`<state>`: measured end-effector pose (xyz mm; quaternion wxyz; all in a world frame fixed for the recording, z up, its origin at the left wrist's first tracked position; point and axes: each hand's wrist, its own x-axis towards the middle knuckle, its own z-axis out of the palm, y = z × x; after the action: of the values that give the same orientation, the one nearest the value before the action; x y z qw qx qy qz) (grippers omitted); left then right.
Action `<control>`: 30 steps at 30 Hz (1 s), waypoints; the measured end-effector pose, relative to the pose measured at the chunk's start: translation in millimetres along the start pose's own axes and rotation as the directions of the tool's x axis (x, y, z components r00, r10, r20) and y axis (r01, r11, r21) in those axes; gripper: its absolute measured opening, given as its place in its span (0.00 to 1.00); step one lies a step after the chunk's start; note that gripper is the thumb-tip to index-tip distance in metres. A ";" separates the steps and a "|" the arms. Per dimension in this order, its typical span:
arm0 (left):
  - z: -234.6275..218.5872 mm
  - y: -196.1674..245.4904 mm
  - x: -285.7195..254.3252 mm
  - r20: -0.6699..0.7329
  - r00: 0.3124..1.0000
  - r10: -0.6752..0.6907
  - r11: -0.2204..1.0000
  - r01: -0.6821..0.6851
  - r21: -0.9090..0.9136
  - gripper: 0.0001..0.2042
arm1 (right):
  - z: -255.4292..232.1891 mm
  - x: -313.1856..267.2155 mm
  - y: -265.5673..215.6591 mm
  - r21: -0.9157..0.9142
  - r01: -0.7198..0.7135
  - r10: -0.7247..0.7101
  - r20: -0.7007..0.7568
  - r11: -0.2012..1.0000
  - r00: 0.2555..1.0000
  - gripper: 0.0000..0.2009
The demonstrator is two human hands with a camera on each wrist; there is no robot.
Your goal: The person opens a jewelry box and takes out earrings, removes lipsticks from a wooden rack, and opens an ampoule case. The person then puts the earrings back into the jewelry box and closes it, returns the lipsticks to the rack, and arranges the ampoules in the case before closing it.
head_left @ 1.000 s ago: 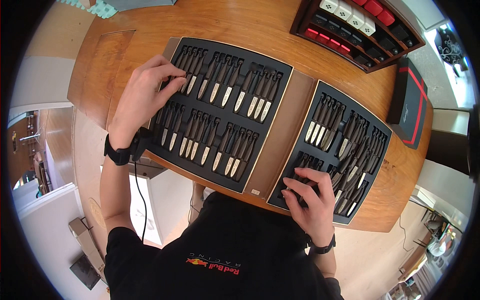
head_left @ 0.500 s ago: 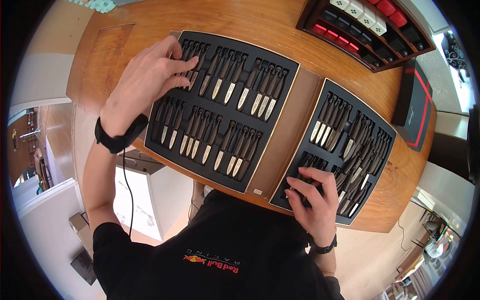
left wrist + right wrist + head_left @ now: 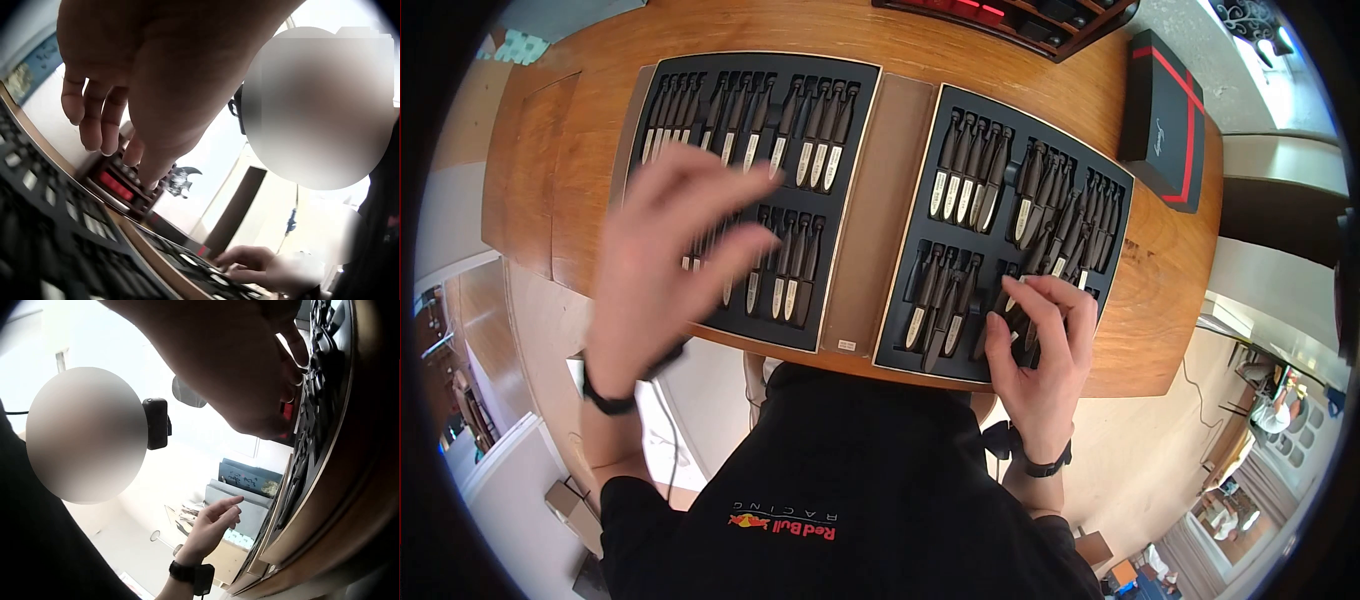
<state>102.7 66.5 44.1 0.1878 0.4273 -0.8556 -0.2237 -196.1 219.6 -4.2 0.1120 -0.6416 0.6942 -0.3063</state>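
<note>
Two black trays of slim dark pieces with pale tips, the left tray [image 3: 828,205] and the right tray [image 3: 940,232], lie open on either side of a brown spine [image 3: 872,200]. Motion-blurred, my left hand [image 3: 665,260] hovers above the left tray, thumb and index finger apart, nothing visible between them. In the left wrist view the left hand [image 3: 150,81] hangs with fingers loosely down. My right hand [image 3: 1045,350] has bent fingers at the right tray's lower pieces, partly covering them; no held piece can be made out. The right wrist view shows the right hand [image 3: 219,369] beside the dark pieces [image 3: 309,425].
At the wooden table's [image 3: 1155,290] back right lies a black box with red ribbon [image 3: 1162,120]. Behind the trays stands a dark wooden rack [image 3: 1050,35] with red and black items. A grey-blue object [image 3: 575,15] lies at the back left.
The left hand has left the left tray's upper-left pieces and come up above the tray. The right hand has shifted right across its tray, uncovering the lower-left compartment. The head view has shifted.
</note>
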 end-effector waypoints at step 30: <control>100.0 67.0 -20.5 0.123 0.979 0.164 0.985 -0.169 0.030 0.25 | 2.6 -18.1 -16.7 -0.071 0.115 -0.092 0.269 0.991 0.959 0.27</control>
<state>19.6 141.2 -5.1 0.1454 0.3435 -0.9026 -0.2151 -178.2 236.3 -1.1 0.1599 -0.7165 0.6511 -0.1929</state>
